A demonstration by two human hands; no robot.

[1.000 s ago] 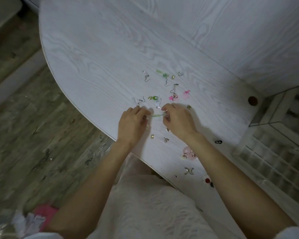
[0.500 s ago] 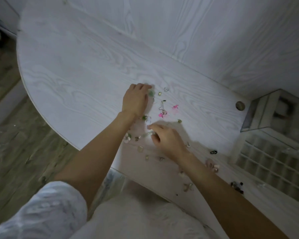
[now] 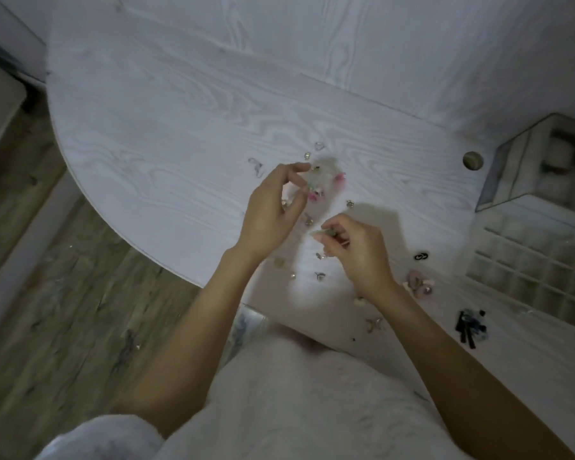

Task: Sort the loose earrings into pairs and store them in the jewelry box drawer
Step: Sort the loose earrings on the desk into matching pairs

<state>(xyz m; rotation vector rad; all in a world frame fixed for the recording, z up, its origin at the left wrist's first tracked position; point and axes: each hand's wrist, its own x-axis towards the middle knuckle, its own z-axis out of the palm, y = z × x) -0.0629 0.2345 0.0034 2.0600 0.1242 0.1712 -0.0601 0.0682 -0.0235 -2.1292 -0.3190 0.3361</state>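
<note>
Right hand (image 3: pixel 356 250) grip pinching green earring (image 3: pixel 326 232) at fingertips, above table (image 3: pixel 166 134)

earrings (image 3: pixel 315 194): scattered on the table (image 3: pixel 166 134), centre
jewelry box (image 3: pixel 538 174): far right, on the table
drawer (image 3: pixel 541 260): near side of the box, open
hands: over the earrings, left hand (image 3: pixel 273 210) farther, right hand (image 3: pixel 359 250) nearer

A white wood-grain table (image 3: pixel 166 134) with a rounded edge carries scattered loose earrings (image 3: pixel 312 194), a black-and-white stud (image 3: pixel 421 256), pink pieces (image 3: pixel 418 283) and dark pieces (image 3: pixel 471 325). A glass jewelry box (image 3: pixel 525 167) and its divided drawer (image 3: pixel 538 260) sit at the right side.
</note>
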